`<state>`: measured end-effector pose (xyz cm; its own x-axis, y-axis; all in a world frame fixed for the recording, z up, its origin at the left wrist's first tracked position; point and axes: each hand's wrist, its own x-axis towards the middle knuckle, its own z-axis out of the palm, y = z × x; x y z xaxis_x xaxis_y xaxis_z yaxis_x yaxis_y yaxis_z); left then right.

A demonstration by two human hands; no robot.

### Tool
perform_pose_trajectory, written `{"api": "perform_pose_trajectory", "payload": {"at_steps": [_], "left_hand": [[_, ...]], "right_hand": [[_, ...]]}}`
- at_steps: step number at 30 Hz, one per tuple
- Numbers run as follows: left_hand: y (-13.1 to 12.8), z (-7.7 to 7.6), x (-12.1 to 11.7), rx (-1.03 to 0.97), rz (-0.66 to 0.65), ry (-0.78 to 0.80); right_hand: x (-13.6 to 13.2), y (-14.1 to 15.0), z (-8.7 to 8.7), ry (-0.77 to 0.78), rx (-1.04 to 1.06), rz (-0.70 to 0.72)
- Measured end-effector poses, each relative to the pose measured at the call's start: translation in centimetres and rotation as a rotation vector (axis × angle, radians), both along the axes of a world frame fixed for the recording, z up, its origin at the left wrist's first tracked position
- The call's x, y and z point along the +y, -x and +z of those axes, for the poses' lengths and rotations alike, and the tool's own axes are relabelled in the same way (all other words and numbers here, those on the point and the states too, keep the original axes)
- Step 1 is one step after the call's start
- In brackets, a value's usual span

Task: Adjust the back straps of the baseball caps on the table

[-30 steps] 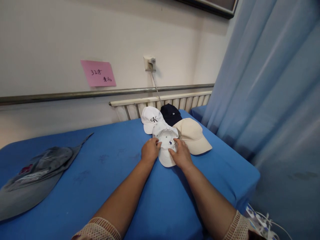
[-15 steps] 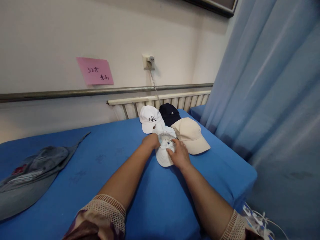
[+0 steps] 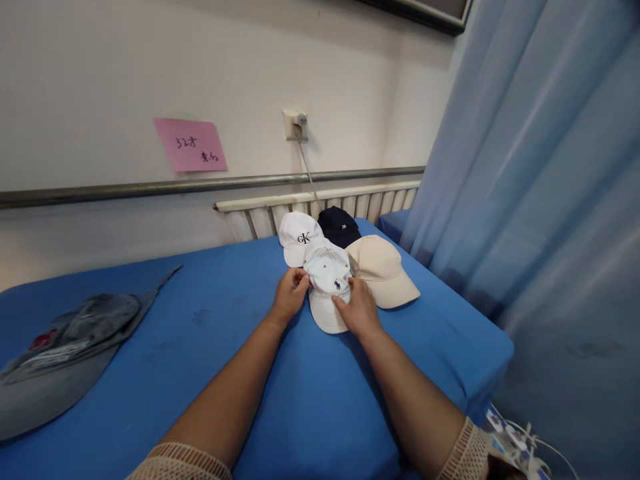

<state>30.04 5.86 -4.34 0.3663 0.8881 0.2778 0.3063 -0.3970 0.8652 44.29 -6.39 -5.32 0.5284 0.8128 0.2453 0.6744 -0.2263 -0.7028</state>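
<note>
A white baseball cap with a small dark blue horse-rider emblem stands between my hands, its brim towards me. My left hand is closed, thumb and fingers pinching the cap's left edge. On the other side my right hand grips the lower right of the crown, its thumb near the brim. Touching or close behind are another white cap with black letters and a navy cap. To the right sits a beige cap, partly behind my right fingers.
A grey cap lies at the left on the blue-covered bed. Behind the bed run a radiator and a metal rail. A blue curtain hangs at the right, with cables below.
The cap's crown was sunken and is now rounded out. My left hand has come back from the crown to the cap's left edge. My right hand keeps its place.
</note>
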Motion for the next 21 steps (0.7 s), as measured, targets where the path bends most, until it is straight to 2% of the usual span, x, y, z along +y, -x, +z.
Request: {"api": "perform_pose_trajectory", "payload": {"at_steps": [5,11,15,18,21], "left_hand": [[0.6,-1.3,-0.2,-0.244,-0.024,0.109],[0.8,-2.0,0.0,-0.292,-0.047,0.142],[0.5,-2.3,0.2,-0.293,-0.049,0.122],[0.5,-2.6,0.2,-0.288,-0.047,0.103],[0.7,-2.8,0.3,-0.282,-0.030,0.087]], "right_hand": [[0.1,-0.2,-0.5,-0.033,0.010,0.009],[0.9,-0.6,-0.9,-0.087,0.069,0.001],[2.3,-1.5,0.0,-0.071,0.102,-0.086],[3.6,-2.1,1.0,-0.036,0.096,-0.095],[4.7,-2.5,1.9,-0.099,0.143,-0.092]]}}
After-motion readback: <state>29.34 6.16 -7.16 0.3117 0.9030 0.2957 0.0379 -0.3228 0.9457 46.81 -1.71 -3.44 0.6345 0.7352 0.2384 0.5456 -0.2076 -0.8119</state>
